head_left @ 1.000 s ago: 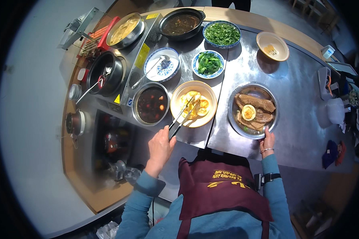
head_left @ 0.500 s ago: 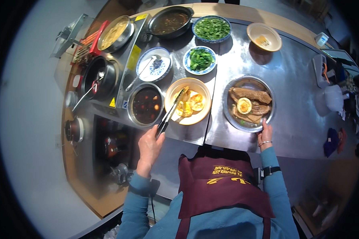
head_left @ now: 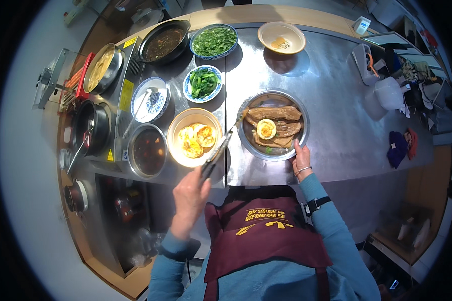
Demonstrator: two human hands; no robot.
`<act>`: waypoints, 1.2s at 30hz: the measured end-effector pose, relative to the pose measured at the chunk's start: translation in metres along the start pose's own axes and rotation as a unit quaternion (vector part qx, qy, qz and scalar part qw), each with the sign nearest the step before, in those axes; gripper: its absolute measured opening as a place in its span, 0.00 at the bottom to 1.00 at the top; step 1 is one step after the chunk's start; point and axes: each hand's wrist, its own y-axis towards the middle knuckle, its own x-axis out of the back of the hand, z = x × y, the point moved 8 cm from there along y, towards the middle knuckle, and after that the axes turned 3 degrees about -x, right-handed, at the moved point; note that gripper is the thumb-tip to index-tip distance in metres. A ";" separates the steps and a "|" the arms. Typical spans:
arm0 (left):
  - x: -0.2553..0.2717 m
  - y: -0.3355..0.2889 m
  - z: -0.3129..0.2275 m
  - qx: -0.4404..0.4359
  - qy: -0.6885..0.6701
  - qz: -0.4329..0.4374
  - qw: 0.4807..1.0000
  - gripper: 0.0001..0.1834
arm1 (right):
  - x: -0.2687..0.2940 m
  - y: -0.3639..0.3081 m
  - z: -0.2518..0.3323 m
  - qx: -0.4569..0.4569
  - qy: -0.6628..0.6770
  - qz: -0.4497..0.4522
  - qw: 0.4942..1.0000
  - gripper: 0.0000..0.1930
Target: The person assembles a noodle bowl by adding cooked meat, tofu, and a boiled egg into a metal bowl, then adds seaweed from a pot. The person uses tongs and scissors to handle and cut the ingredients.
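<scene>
My left hand grips black-handled tongs, which reach up and right to the left rim of a steel bowl. At their tips is a small yellow-brown piece of food, blurred. In that bowl lie long brown slabs of what looks like braised meat and a fried egg. The fingers of my right hand hold the bowl's near right rim. Just left of the tongs, a cream bowl contains golden fried eggs.
Left of the cream bowl stands a pot of dark liquid. Beyond are leafy greens, chopped greens, a plate with a spoon and a dark pot. A pale bowl sits at the far side; cloths lie right.
The tongs have moved right from above the cream bowl to the steel bowl's left rim. My right hand still holds that bowl. The whole view has shifted, so the table appears farther left.
</scene>
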 end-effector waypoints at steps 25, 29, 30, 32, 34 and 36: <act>-0.135 0.046 -0.110 -0.095 0.094 0.087 0.987 0.31 | -0.010 -0.022 0.013 -0.025 -0.003 0.073 0.997 0.15; -0.128 0.046 -0.104 -0.047 0.079 0.051 0.994 0.27 | -0.012 -0.021 0.011 -0.040 -0.019 0.078 0.996 0.13; -0.127 0.046 -0.101 -0.026 0.078 0.054 0.995 0.26 | -0.012 -0.021 0.011 -0.040 -0.016 0.080 0.996 0.14; -0.121 0.046 -0.102 -0.027 0.062 0.035 0.997 0.25 | -0.013 -0.020 0.010 -0.043 0.002 0.090 0.995 0.14; -0.117 0.045 -0.101 -0.017 0.047 0.038 0.998 0.25 | -0.012 -0.020 0.010 -0.039 -0.010 0.084 0.996 0.13; -0.115 0.043 -0.101 -0.008 0.018 0.059 0.998 0.25 | -0.011 -0.020 0.008 -0.040 -0.014 0.081 0.996 0.13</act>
